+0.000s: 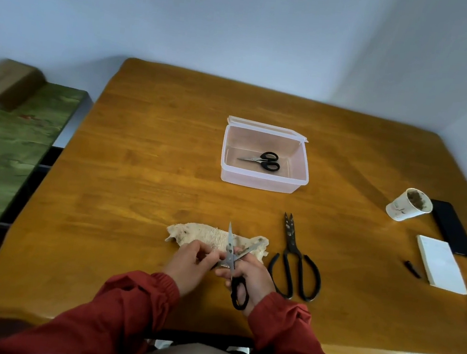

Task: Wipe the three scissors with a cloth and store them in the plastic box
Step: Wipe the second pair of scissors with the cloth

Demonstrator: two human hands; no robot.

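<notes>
The right hand has its grip closed round the black handle of the open scissors. The left hand pinches them near the pivot, blades spread in a V. They hang over the stained cloth at the lower centre of the frame. Just right of the cloth, the large black shears lie flat on the worktop. Above centre, the small scissors lie inside the lidless plastic box.
</notes>
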